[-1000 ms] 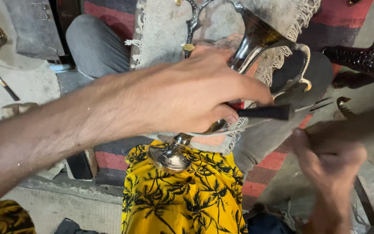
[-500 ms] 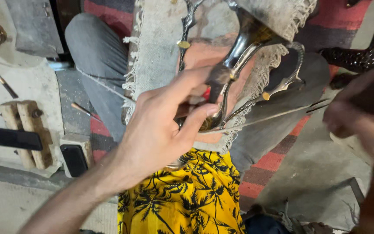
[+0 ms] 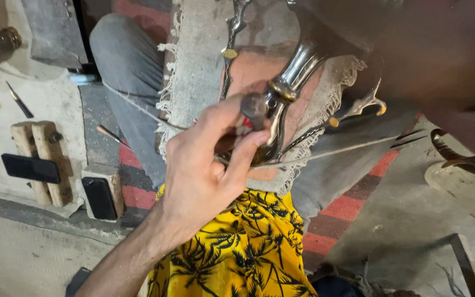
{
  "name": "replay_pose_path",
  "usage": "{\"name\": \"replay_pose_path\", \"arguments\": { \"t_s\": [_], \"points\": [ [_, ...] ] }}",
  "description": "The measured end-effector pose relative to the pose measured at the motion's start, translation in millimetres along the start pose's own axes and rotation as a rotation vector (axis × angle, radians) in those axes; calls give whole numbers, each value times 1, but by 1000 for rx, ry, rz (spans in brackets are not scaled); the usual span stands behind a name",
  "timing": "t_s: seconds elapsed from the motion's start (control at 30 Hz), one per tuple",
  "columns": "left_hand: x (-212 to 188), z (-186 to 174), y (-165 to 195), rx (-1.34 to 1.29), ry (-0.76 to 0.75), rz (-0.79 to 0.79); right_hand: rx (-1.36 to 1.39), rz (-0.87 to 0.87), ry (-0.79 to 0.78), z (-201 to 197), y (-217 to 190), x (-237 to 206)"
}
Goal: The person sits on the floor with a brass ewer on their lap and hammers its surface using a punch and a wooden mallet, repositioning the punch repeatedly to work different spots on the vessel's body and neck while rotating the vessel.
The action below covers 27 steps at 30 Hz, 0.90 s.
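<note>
the ornate metal vessel lies tilted across the person's lap on a frayed grey cloth, its shiny stem running down toward the yellow palm-print fabric and its curled handles spreading to either side. the left hand is closed around the lower stem, thumb and forefinger pinching a dark round-headed tool against the metal beside a brass collar. the right hand is not clearly shown: a dark blurred shape fills the upper right corner, close to the lens, and i cannot tell whether it is open or holding anything.

to do this step well, it seems wise to keep the stem braced on the cloth over the thigh so it does not roll, and to keep the tool head square to the metal near the collar, with the fingertips clear of the handle points.

room is tight at the cloth's fringed right edge, where the handle tips and a thin rod jut out. the floor to the left is more open, though a wooden block with a dark flat piece, a second dark slab and a small pointed tool lie there. another metal part sits on the floor at the right edge.
</note>
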State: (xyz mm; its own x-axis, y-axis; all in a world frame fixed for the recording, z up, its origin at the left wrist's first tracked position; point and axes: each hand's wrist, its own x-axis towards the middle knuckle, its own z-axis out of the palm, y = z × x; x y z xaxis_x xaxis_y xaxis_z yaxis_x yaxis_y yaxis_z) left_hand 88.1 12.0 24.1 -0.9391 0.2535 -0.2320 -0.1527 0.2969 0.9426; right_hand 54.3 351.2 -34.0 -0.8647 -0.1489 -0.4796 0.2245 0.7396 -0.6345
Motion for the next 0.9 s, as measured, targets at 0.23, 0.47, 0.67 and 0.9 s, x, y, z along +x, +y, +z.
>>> {"name": "replay_pose_path", "arguments": {
  "t_s": [0.23, 0.47, 0.67, 0.9],
  "points": [
    [16, -10, 11, 205, -114, 22, -2, -12, 38, 3, 0, -4],
    [39, -21, 22, 74, -379, 32, -10, -5, 129, 13, -6, -32],
    [65, -27, 25, 223, -625, 128, -100, 39, 296, 27, -20, -85],
    [86, -21, 27, 300, -806, 369, -35, 44, 502, 81, -20, -124]
  ]
}}
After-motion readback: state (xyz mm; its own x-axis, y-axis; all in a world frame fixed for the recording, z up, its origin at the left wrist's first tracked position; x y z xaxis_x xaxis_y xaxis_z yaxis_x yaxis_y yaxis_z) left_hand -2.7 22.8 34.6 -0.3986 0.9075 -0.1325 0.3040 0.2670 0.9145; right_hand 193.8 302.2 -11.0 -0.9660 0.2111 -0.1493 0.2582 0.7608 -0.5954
